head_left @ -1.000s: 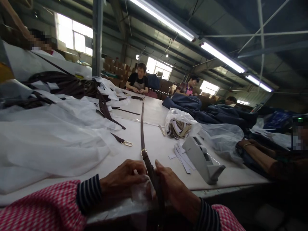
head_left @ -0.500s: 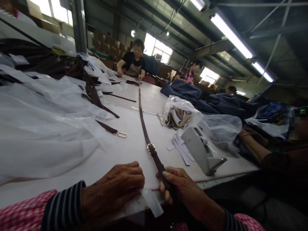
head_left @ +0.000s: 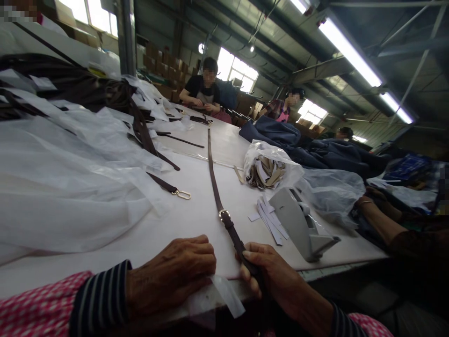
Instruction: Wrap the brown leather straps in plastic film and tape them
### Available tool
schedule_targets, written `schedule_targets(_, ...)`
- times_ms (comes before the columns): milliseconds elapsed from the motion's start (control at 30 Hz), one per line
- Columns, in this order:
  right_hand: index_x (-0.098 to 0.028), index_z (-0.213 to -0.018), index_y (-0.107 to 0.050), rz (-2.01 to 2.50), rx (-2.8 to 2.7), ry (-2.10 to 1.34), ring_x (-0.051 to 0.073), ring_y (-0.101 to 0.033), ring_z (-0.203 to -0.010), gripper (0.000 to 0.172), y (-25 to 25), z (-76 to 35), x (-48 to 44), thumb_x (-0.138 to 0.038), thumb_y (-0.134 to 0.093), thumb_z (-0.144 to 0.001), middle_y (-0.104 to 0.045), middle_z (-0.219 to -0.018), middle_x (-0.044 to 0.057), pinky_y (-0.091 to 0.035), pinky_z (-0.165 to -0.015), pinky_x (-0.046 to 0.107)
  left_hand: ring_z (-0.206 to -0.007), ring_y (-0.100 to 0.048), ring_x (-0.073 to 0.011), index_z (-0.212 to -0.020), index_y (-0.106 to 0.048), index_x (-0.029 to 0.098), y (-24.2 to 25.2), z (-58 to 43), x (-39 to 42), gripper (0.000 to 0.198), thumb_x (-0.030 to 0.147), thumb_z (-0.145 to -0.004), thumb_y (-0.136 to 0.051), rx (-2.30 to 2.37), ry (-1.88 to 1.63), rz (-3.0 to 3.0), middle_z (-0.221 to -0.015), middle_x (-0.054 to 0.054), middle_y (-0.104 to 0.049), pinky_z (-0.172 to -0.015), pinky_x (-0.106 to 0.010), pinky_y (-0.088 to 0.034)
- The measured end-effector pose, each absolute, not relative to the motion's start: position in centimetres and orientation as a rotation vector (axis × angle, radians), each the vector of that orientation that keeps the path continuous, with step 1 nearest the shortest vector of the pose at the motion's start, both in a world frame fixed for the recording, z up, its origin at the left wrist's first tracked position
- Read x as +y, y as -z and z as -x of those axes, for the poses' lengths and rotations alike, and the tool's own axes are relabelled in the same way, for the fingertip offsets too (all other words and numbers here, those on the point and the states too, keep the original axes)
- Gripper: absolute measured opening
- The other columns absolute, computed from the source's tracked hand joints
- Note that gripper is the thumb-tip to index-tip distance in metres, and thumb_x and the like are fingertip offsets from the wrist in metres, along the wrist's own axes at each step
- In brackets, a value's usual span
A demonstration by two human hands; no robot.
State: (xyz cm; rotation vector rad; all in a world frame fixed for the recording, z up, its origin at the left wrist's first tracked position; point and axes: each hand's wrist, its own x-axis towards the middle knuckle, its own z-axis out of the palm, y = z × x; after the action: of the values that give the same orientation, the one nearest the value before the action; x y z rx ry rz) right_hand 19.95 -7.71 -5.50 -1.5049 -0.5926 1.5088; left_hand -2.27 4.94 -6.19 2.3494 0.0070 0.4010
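Note:
A long dark brown strap (head_left: 214, 185) with a gold buckle (head_left: 223, 215) runs straight up the white table (head_left: 196, 220) from the near edge. My right hand (head_left: 268, 276) is closed around the strap's near end at the table edge. My left hand (head_left: 175, 278) is curled into a loose fist beside it, pressing on a clear plastic sleeve (head_left: 224, 295) that hangs over the edge. The two hands sit a short gap apart.
A heap of white translucent bags (head_left: 59, 187) fills the left, with more brown straps and a gold clasp (head_left: 183, 193). A grey tape dispenser (head_left: 301, 227), paper slips (head_left: 270, 217) and a plastic bag of tags (head_left: 268, 171) lie right. A co-worker's arm (head_left: 382, 224) rests at right; other people sit at the far end.
The view dropped after the first frame. My right hand shifted from on top of the strap to gripping its end at the table edge; my left hand drew into a fist on the plastic.

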Motion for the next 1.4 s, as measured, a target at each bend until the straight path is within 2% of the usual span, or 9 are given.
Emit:
schedule_targets(300, -0.018, -0.074, -0.053, 1.540, -0.647, -1.425, 0.003, -0.038, -0.033, 0.040, 4.9, -19.4, -7.9, -0.049, -0.077, -0.080, -0.056, -0.050, -0.005, -0.032, -0.034, 0.015, -0.089, -0.056, -0.0207, -0.077, -0.044, 0.022, 5.9, 2.3, 4.9, 0.023, 0.014, -0.097, -0.052, 0.041, -0.395, -2.372, -0.091, -0.004, -0.066, -0.079, -0.029, -0.040)
schedule_targets(600, -0.012, -0.090, -0.067, 1.426, -0.706, -1.443, 0.006, -0.045, -0.035, 0.037, 6.1, -20.2, -8.5, -0.049, -0.074, -0.087, -0.061, -0.055, -0.002, -0.033, -0.036, 0.017, -0.081, -0.056, -0.0167, -0.087, -0.058, 0.019, 7.2, 2.7, 5.5, 0.029, 0.035, -0.106, -0.043, 0.183, -0.526, -2.302, -0.086, -0.002, -0.061, -0.078, -0.027, -0.039)
schedule_targets(733, -0.012, -0.088, -0.070, 1.389, -0.809, -1.366, 0.010, -0.057, -0.054, 0.038, 4.2, -20.2, -9.4, -0.050, -0.072, -0.089, -0.067, -0.071, 0.003, -0.043, -0.052, 0.021, -0.077, -0.056, -0.0172, -0.088, -0.063, 0.018, 6.2, 2.6, 5.5, 0.034, 0.044, -0.102, -0.047, 0.395, -0.537, -2.110, -0.082, 0.000, -0.062, -0.075, -0.028, -0.039)
schedule_targets(867, -0.013, -0.089, -0.078, 1.402, -1.032, -1.116, 0.010, -0.053, -0.072, 0.032, 1.0, -20.8, -10.3, -0.045, -0.073, -0.090, -0.064, -0.080, 0.002, -0.041, -0.068, 0.022, -0.081, -0.056, -0.0190, -0.081, -0.067, 0.017, 3.7, 1.5, 4.5, 0.039, 0.050, -0.097, -0.054, 0.465, -0.631, -1.792, -0.079, -0.001, -0.064, -0.076, -0.029, -0.040)
schedule_targets(967, -0.015, -0.092, -0.080, 1.364, -1.029, -1.070, 0.009, -0.046, -0.067, 0.032, -1.6, -21.0, -10.6, -0.046, -0.076, -0.087, -0.056, -0.072, -0.001, -0.036, -0.062, 0.021, -0.076, -0.055, -0.0169, -0.081, -0.072, 0.016, 2.6, 0.4, 3.3, 0.038, 0.051, -0.093, -0.062, 0.475, -0.625, -1.558, -0.082, -0.003, -0.070, -0.070, -0.027, -0.038)
schedule_targets(1100, -0.015, -0.091, -0.081, 1.230, -0.978, -1.025, 0.006, -0.038, -0.062, 0.031, -4.6, -20.3, -10.2, -0.045, -0.082, -0.082, -0.049, -0.070, -0.003, -0.027, -0.053, 0.019, -0.058, -0.041, -0.0101, -0.080, -0.076, 0.014, 2.7, 0.1, 1.7, 0.036, 0.049, -0.087, -0.071, 0.527, -0.627, -1.383, -0.074, -0.004, -0.070, -0.054, -0.024, -0.024)
schedule_targets(1267, -0.017, -0.089, -0.081, 1.086, -0.940, -0.984, 0.006, -0.043, -0.064, 0.028, -6.4, -18.5, -8.5, -0.041, -0.087, -0.076, -0.054, -0.072, -0.002, -0.035, -0.054, 0.017, -0.050, -0.031, -0.0045, -0.075, -0.073, 0.012, 2.9, 3.4, 0.4, 0.034, 0.044, -0.084, -0.077, 0.609, -0.695, -1.276, -0.075, -0.003, -0.072, -0.048, -0.019, -0.021)
schedule_targets(1333, -0.017, -0.088, -0.081, 1.046, -0.933, -1.004, 0.007, -0.046, -0.064, 0.028, -6.4, -17.3, -7.6, -0.040, -0.089, -0.074, -0.058, -0.074, -0.001, -0.036, -0.053, 0.016, -0.053, -0.042, -0.0059, -0.075, -0.069, 0.013, 2.7, 5.6, 0.0, 0.032, 0.043, -0.081, -0.081, 0.659, -0.725, -1.204, -0.082, -0.005, -0.074, -0.046, -0.018, -0.023)
schedule_targets(1400, -0.018, -0.088, -0.081, 1.025, -0.939, -1.047, 0.008, -0.049, -0.065, 0.028, -6.2, -15.7, -6.8, -0.039, -0.090, -0.073, -0.061, -0.076, 0.000, -0.037, -0.051, 0.016, -0.068, -0.059, -0.0115, -0.077, -0.067, 0.014, 2.4, 8.1, -0.2, 0.032, 0.041, -0.078, -0.084, 0.689, -0.785, -1.135, -0.087, -0.008, -0.075, -0.047, -0.016, -0.032)
